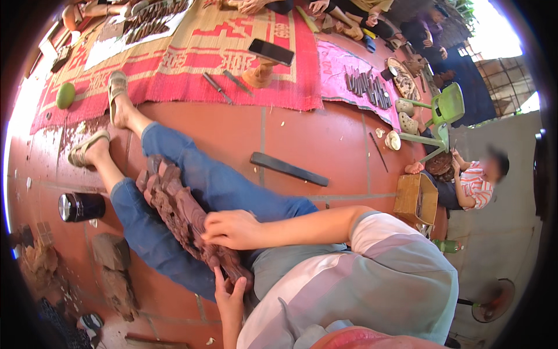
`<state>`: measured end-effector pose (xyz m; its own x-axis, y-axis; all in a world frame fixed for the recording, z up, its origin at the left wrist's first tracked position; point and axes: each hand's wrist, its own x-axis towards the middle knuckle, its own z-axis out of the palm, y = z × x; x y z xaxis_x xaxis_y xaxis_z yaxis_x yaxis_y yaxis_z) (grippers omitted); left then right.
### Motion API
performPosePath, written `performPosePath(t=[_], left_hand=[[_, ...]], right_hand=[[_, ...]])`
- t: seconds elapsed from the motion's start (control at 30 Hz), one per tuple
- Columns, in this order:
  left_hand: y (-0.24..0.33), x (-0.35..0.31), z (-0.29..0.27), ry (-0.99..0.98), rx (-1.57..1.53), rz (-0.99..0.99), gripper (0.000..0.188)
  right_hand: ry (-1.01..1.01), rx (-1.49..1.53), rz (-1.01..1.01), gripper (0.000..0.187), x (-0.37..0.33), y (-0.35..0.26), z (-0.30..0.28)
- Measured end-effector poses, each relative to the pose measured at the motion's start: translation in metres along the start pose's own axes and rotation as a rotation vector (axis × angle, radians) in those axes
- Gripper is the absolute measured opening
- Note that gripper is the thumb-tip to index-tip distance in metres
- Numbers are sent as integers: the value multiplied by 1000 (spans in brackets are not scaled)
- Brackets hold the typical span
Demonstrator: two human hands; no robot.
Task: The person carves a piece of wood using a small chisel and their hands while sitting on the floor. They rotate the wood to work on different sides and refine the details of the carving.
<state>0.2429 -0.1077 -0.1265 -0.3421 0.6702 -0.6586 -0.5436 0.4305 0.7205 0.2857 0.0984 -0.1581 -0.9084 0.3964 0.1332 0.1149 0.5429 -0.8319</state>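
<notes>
A long, dark reddish carved wooden piece [177, 209] lies across my lap and along my jeans-clad legs, which stretch toward the upper left. My right hand [232, 230] rests on its middle with the fingers curled against the carving; whether it holds a small tool is hidden. My left hand [229, 298] comes up from the lower edge and grips the near end of the carving.
On the red tile floor are a dark cylinder cup [81, 206], wood chunks [116, 273] and a flat dark bar [289, 169]. A red woven mat [192, 87] holds chisels [218, 87], a phone on a wooden stand [271, 52] and a green fruit [65, 95]. A seated person in a striped shirt [476, 185], a cardboard box [415, 199] and a green chair [446, 107] are at right.
</notes>
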Motion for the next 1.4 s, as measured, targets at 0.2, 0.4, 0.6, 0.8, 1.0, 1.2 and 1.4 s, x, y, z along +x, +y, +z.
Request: performPosePath(t=[0.2, 0.4, 0.6, 0.8, 1.0, 1.2, 1.4], left_hand=[[-20, -1, -8, 60, -15, -6, 81], [-21, 1, -10, 81, 108, -13, 83], [-28, -3, -9, 107, 111, -17, 84], [-16, -2, -7, 75, 50, -19, 85], [-26, -2, -8, 99, 191, -19, 84], [-13, -4, -6, 88, 48, -64, 84], [-23, -4, -6, 94, 101, -46, 83]], right_hand=[[12, 98, -25, 17, -20, 12, -8], [15, 20, -10, 20, 2, 5, 5], [-54, -33, -56, 18, -35, 0, -11], [22, -2, -42, 9, -2, -12, 6], [-21, 72, 50, 13, -27, -7, -10], [23, -18, -5, 17, 9, -14, 9], [1, 77, 37, 15, -27, -5, -7]])
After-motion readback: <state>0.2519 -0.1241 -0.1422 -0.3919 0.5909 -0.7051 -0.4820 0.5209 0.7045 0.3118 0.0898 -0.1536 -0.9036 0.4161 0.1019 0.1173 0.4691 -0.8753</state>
